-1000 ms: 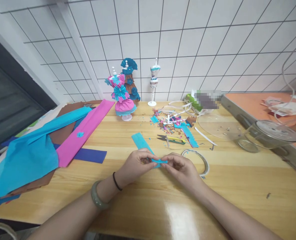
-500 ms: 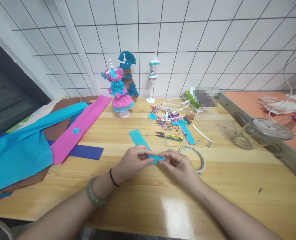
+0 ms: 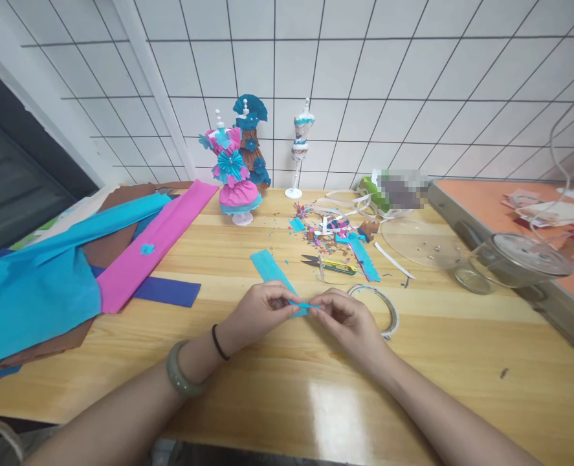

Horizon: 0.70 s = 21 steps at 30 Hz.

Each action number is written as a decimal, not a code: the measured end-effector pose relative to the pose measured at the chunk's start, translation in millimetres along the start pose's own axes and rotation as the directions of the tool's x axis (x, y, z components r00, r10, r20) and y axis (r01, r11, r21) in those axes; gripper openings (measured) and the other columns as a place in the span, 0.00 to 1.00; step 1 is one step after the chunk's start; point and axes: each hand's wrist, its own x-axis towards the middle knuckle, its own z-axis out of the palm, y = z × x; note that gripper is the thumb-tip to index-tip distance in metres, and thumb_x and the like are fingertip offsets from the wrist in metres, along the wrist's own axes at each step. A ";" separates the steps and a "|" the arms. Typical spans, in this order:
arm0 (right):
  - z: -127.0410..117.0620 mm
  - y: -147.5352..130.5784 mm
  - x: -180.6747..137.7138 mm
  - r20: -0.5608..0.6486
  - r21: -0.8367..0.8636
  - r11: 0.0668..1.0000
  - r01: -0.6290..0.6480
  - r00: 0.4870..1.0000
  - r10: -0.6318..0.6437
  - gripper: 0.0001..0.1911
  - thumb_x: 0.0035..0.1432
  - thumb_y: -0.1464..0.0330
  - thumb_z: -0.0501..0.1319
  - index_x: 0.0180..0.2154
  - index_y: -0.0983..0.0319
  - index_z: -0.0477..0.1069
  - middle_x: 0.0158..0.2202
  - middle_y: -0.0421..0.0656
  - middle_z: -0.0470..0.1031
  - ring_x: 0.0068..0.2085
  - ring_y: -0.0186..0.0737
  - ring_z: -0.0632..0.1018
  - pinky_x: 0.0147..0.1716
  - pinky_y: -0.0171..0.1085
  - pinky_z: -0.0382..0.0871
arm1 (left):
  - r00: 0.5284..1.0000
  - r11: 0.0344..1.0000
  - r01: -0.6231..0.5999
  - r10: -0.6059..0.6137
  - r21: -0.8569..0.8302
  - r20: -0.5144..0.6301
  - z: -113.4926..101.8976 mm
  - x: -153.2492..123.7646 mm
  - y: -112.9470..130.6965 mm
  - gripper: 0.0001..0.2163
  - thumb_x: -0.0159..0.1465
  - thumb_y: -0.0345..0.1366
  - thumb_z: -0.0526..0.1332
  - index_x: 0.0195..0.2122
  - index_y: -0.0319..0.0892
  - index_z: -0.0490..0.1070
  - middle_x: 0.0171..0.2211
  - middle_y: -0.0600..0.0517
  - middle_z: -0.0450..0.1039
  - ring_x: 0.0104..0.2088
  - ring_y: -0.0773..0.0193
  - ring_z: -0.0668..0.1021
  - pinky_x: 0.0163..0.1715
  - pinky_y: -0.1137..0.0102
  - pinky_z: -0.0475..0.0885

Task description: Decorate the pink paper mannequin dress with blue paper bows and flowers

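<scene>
Turquoise paper strip (image 3: 271,267) slants across the middle of the tabletop (image 3: 262,395), its near end at a narrow fold that the left hand (image 3: 252,317) and right hand (image 3: 352,323) each pinch in a fingertip grip. Beyond the right hand lie a pale ring (image 3: 394,317), then yellow-handled snips (image 3: 335,266) and paper scraps (image 3: 363,252). Near the far edge stand a pink-skirted mannequin (image 3: 239,194) and a green packet (image 3: 375,194) (partly pixelated, its print unreadable).

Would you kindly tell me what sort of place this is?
Probably a craft workspace: a small white mannequin in a ruffled pink-and-turquoise dress, yellow-handled metal snips and a heap of multicoloured scraps share a wooden table.
</scene>
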 end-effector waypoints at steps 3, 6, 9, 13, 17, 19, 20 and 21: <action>0.3 -1.4 -0.8 0.011 -0.015 1.000 0.006 1.000 -0.006 0.08 0.55 0.65 0.58 0.31 0.62 0.72 0.25 0.42 0.68 0.26 0.34 0.68 0.26 0.33 0.63 | 1.000 1.000 0.003 -0.003 -0.011 0.014 1.0 -0.4 -0.8 0.08 0.54 0.35 0.61 0.34 0.38 0.74 0.30 0.50 0.70 0.26 0.70 0.70 0.27 0.75 0.66; 1.4 -3.1 -1.5 0.031 -0.035 0.999 0.030 0.999 -0.028 0.08 0.56 0.65 0.57 0.31 0.62 0.71 0.26 0.42 0.68 0.26 0.34 0.69 0.27 0.33 0.64 | 0.999 1.000 -0.009 0.009 0.001 0.046 1.9 -1.0 -3.2 0.10 0.54 0.37 0.61 0.35 0.39 0.74 0.31 0.50 0.71 0.26 0.70 0.71 0.26 0.75 0.65; 1.7 -4.4 -1.8 0.045 -0.049 0.997 0.053 0.998 -0.051 0.08 0.56 0.65 0.57 0.32 0.62 0.71 0.26 0.42 0.68 0.27 0.34 0.69 0.27 0.33 0.64 | 0.998 0.999 -0.018 0.016 0.033 0.065 2.2 -0.9 -4.7 0.08 0.56 0.37 0.60 0.32 0.39 0.75 0.27 0.51 0.72 0.26 0.69 0.71 0.26 0.75 0.64; 1.0 -4.7 -1.3 0.050 -0.044 0.997 0.059 0.997 -0.057 0.07 0.55 0.66 0.57 0.34 0.62 0.71 0.27 0.43 0.68 0.28 0.35 0.70 0.27 0.33 0.65 | 0.999 0.999 -0.018 0.017 0.030 0.047 1.9 -0.4 -3.5 0.08 0.56 0.37 0.60 0.31 0.38 0.76 0.27 0.50 0.73 0.27 0.68 0.71 0.27 0.74 0.64; 0.4 -3.1 -0.5 0.045 -0.007 0.996 0.088 0.995 -0.087 0.07 0.56 0.67 0.57 0.33 0.62 0.72 0.28 0.43 0.68 0.28 0.34 0.70 0.27 0.33 0.65 | 0.999 1.000 -0.003 0.002 0.024 0.049 1.7 -0.6 -1.6 0.09 0.56 0.37 0.60 0.31 0.37 0.75 0.26 0.50 0.73 0.27 0.68 0.71 0.27 0.75 0.63; 0.0 -2.5 -0.3 0.038 0.009 0.996 0.088 0.995 -0.089 0.07 0.56 0.67 0.58 0.33 0.62 0.72 0.28 0.43 0.68 0.28 0.34 0.70 0.26 0.33 0.65 | 0.998 0.999 0.033 -0.033 0.006 0.052 1.7 -0.9 -1.3 0.10 0.56 0.38 0.60 0.30 0.36 0.75 0.26 0.50 0.73 0.27 0.68 0.71 0.27 0.75 0.63; -0.1 -2.5 -0.2 0.034 0.017 0.996 0.084 0.996 -0.085 0.07 0.55 0.67 0.58 0.33 0.62 0.72 0.28 0.43 0.68 0.28 0.35 0.70 0.26 0.34 0.65 | 0.997 0.998 0.058 -0.058 -0.010 0.054 1.9 -1.1 -1.2 0.10 0.56 0.39 0.60 0.31 0.36 0.75 0.26 0.50 0.73 0.26 0.68 0.70 0.26 0.75 0.63; -0.2 -2.7 -0.1 0.031 0.027 0.997 0.077 0.996 -0.078 0.07 0.55 0.67 0.58 0.33 0.62 0.73 0.28 0.44 0.68 0.29 0.35 0.70 0.26 0.34 0.65 | 0.995 0.996 0.085 -0.083 -0.025 0.058 2.0 -1.4 -1.2 0.11 0.55 0.39 0.60 0.31 0.36 0.75 0.26 0.50 0.73 0.26 0.68 0.70 0.26 0.75 0.63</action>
